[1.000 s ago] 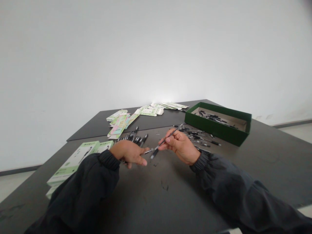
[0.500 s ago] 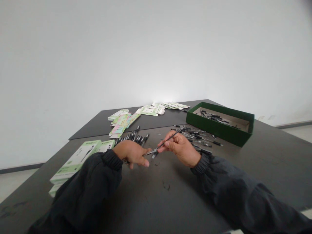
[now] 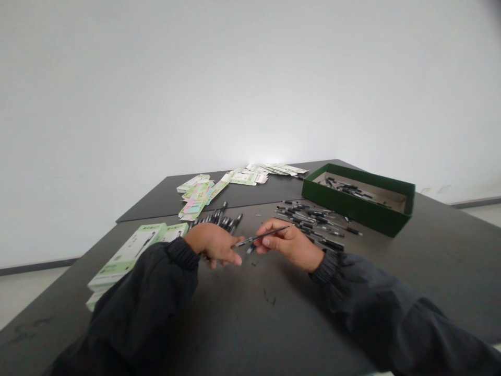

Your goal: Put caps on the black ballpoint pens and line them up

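Note:
My left hand (image 3: 217, 244) is closed in a pinch on the near end of a pen (image 3: 245, 242), whose clear part points toward the other hand. In the fingertips of my right hand (image 3: 293, 245) is a thin dark pen refill (image 3: 274, 231), slanting down to the left and meeting the pen; whether it sits inside the barrel I cannot tell. A short clear piece (image 3: 251, 249) lies just under the fingers. Behind my left hand is a bunch of black pens (image 3: 223, 215). Past my right hand, loose pen parts (image 3: 313, 219) lie scattered.
A green open box (image 3: 360, 209) with more pen parts stands at the right. White-and-green cartons (image 3: 131, 250) are stacked at the left. Flattened cartons (image 3: 199, 196) spread toward the wall. Small dark scraps (image 3: 270, 297) lie on the dark table (image 3: 235, 329).
The refill in my right hand has tipped flatter, and less of it shows. My right fingers have curled in more. The whole view has shifted slightly.

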The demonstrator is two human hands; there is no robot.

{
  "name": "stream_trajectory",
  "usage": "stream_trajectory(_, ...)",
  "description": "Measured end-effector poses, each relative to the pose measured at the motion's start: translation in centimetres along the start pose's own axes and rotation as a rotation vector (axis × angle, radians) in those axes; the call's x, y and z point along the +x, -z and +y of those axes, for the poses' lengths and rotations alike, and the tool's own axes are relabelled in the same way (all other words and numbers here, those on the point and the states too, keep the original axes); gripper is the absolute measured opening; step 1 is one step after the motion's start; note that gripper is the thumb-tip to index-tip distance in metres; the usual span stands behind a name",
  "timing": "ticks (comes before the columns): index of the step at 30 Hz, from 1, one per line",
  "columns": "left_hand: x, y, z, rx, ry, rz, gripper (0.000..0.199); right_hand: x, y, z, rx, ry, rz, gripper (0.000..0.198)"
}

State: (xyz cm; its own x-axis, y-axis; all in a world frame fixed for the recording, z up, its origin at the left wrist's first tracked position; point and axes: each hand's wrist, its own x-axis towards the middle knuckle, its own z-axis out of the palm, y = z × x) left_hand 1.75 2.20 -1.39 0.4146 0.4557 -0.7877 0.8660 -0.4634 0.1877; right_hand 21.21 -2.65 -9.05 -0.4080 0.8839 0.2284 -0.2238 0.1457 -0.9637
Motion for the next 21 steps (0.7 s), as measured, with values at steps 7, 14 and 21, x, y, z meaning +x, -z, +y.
stream_trajectory(7, 0.1, 0.0, -0.2, -0.011, -0.002, -0.007, 0.054, -0.3, 0.3, 0.0, -0.037, -0.011, -0.05, 0.034)
stream_trajectory(14, -0.1, 0.1, -0.5, -0.04, 0.015, -0.014, 0.056, -0.4, 1.0, 0.1, -0.028, 0.164, 0.096, 0.023)
stream_trajectory(21, -0.2, 0.0, -0.3, -0.049, 0.03, -0.028, 0.056, 0.0, 1.2, 0.2, -0.183, 0.187, 0.192, 0.024)
